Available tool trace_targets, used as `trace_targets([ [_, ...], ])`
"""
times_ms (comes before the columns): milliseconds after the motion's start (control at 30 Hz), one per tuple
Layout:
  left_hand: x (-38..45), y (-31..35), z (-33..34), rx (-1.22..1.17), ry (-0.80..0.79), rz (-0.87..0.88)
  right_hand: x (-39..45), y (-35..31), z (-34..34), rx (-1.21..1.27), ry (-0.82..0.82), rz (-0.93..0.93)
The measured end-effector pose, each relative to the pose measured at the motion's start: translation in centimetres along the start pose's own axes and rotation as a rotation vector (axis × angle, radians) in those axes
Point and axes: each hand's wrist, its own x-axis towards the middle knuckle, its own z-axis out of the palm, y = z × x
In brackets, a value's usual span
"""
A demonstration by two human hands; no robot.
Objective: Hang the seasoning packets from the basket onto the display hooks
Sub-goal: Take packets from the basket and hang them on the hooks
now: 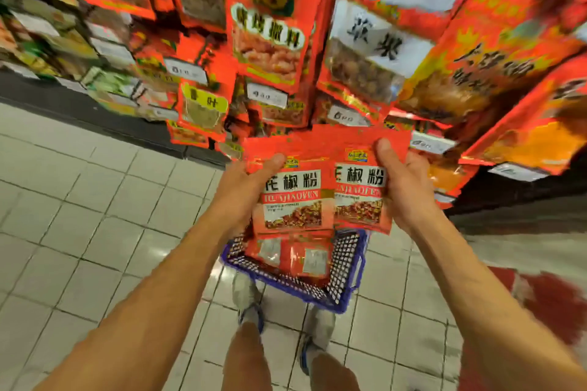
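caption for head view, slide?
Both hands hold red seasoning packets above the blue basket, facing stocked display.

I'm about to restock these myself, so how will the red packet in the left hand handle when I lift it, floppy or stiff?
Probably floppy: the packet looks thin and flat, pinched by the left hand. Likely light. Its glossy film may slip.

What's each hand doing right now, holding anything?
Left hand: grips a red seasoning packet, thumb on its front.
Right hand: grips a second red packet, thumb on its top corner.
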Motion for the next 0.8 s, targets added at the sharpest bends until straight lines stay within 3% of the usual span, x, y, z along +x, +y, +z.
trace_targets([
  [167,-6.3,15.1,1.5,-0.011,-0.062,0.277,-5.2,-15.5,-0.6,-0.071,0.075,-0.354],
  [300,-9.6,26.2,2.4,-0.032,-0.127,0.475,-8.7,-25.7,0.5,0.086,0.134,-0.566],
  [400,-11.4,33.0,3.1,-0.032,-0.127,0.602,-11.1,-32.0,1.5,0.046,0.19,-0.695],
  [600,-13.3,41.6,3.7,-0.044,-0.213,0.706,-12.5,-40.9,2.3,0.025,0.325,-0.912],
  [800,-13.5,46.5,5.7,0.001,-0.194,0.802,-10.4,-47.2,3.5,0.005,0.402,-0.953],
])
